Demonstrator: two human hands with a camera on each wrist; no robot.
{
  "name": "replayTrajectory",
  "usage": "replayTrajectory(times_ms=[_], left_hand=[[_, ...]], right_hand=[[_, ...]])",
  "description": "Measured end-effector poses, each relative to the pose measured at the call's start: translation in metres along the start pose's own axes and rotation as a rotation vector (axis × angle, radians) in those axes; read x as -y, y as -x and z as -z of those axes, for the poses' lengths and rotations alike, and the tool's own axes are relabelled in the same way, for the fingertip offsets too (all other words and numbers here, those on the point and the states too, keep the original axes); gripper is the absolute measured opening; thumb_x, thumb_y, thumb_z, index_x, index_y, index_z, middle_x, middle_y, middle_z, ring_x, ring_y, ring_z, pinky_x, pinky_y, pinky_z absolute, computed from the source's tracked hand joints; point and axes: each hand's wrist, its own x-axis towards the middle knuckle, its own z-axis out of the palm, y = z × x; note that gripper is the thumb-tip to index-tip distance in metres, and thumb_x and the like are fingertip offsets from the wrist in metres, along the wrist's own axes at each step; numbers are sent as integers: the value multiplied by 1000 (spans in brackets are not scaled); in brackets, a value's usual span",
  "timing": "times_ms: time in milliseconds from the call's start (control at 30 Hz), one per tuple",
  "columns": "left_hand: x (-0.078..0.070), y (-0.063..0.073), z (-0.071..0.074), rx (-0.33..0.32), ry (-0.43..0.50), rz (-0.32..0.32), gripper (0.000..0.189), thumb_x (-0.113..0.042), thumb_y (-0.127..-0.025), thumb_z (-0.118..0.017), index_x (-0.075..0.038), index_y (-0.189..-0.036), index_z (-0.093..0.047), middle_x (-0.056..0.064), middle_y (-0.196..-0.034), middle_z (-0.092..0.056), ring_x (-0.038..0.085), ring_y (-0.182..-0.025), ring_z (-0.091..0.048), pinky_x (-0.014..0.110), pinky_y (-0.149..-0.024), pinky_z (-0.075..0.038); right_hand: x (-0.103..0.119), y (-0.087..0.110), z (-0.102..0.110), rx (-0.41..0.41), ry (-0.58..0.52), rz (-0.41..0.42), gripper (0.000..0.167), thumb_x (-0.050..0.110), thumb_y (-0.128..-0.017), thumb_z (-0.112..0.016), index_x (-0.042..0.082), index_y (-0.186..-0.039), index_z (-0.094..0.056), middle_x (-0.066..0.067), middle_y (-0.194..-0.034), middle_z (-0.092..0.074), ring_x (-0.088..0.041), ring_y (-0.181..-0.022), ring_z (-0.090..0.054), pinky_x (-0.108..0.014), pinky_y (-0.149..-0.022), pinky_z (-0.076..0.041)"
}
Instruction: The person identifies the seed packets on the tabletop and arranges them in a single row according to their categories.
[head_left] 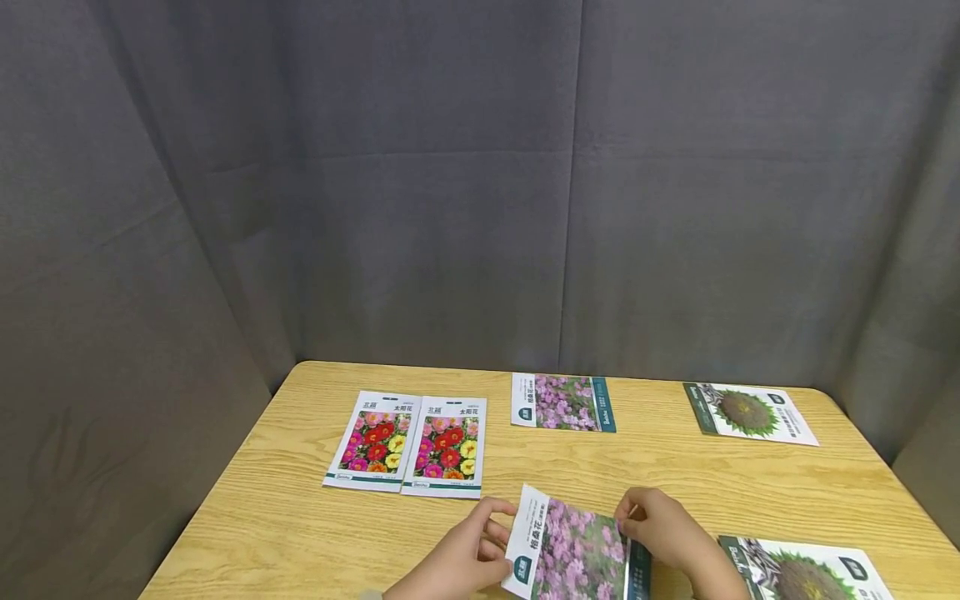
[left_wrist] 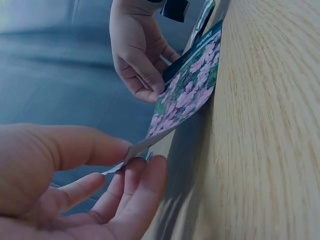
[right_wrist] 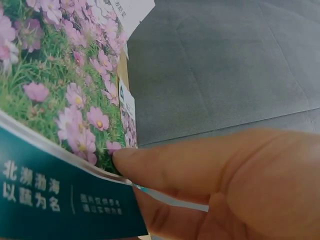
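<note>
A seed packet with pink cosmos flowers (head_left: 577, 546) is held between both hands near the table's front edge, turned on its side. My left hand (head_left: 468, 554) pinches its white end between thumb and fingers; in the left wrist view that end bends up off the wood. By the green band at the other end, my right hand (head_left: 663, 533) pinches the packet's edge with thumb and forefinger. The right wrist view shows the thumb (right_wrist: 165, 167) lying over the printed face. The packet's lower corner is cut off in the head view.
Two packets with red and yellow flowers (head_left: 375, 446) lie side by side at the left. Another pink-flower packet (head_left: 562, 402) lies at the back. Sunflower packets lie at the back right (head_left: 750, 414) and front right (head_left: 806, 571). Grey curtains (head_left: 435, 208) surround the wooden table (head_left: 300, 533).
</note>
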Motion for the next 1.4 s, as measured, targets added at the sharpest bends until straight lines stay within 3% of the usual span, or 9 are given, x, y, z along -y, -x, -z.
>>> replayTrajectory(times_ms=[233, 367, 567, 733, 900, 1133, 1400], left_hand=[[1, 0, 5, -46, -56, -66, 48, 2, -93, -64, -10, -137, -51, 8, -108, -55, 18, -91, -60, 26, -76, -53], [2, 0, 7, -86, -43, -97, 43, 1, -94, -62, -6, -136, -53, 8, -110, -57, 19, -93, -61, 24, -78, -53], [5, -5, 5, -201, 63, -108, 37, -2, -95, -60, 2, -131, -54, 11, -111, -58, 19, -95, -59, 22, -78, -52], [8, -8, 2, -265, 281, -36, 41, -3, -94, -60, 4, -132, -47, 10, -107, -59, 16, -91, -60, 25, -72, -52], [10, -10, 0, -243, 470, -34, 42, 1, -94, -58, 5, -132, -42, 10, -106, -61, 17, -95, -63, 29, -82, -57], [11, -10, -1, -225, 536, -26, 46, -1, -95, -58, 4, -136, -38, 10, -116, -63, 15, -96, -61, 25, -83, -56], [9, -10, -4, -181, 568, 19, 46, -4, -96, -59, 5, -137, -39, 6, -96, -58, 15, -91, -61, 26, -84, -58]], right_hand=[[-3, 2, 1, 38, -44, 42, 6, 2, -94, -64, 2, -89, -62, -5, -79, -62, -20, -66, -52, -35, -55, -47], [-4, 2, 2, 81, -65, 52, 8, 7, -95, -65, 3, -89, -63, -5, -76, -60, -19, -63, -49, -33, -54, -45], [-3, 1, 3, 93, -138, 101, 11, 7, -98, -63, 0, -91, -63, -4, -76, -57, -18, -66, -47, -31, -51, -45], [-2, -1, 3, 62, -185, 143, 9, 4, -98, -62, -3, -93, -63, -2, -75, -54, -18, -69, -49, -29, -50, -47], [1, -2, 0, 2, -215, 108, 9, 4, -98, -63, -3, -95, -63, -2, -76, -52, -19, -71, -49, -31, -50, -49], [5, -3, -3, -49, -292, 97, 12, 6, -98, -63, -6, -99, -63, -4, -78, -56, -17, -71, -52, -28, -57, -49], [10, -5, -10, -62, -401, 80, 18, 9, -101, -61, -8, -105, -61, -6, -83, -60, -15, -68, -57, -29, -57, -53]])
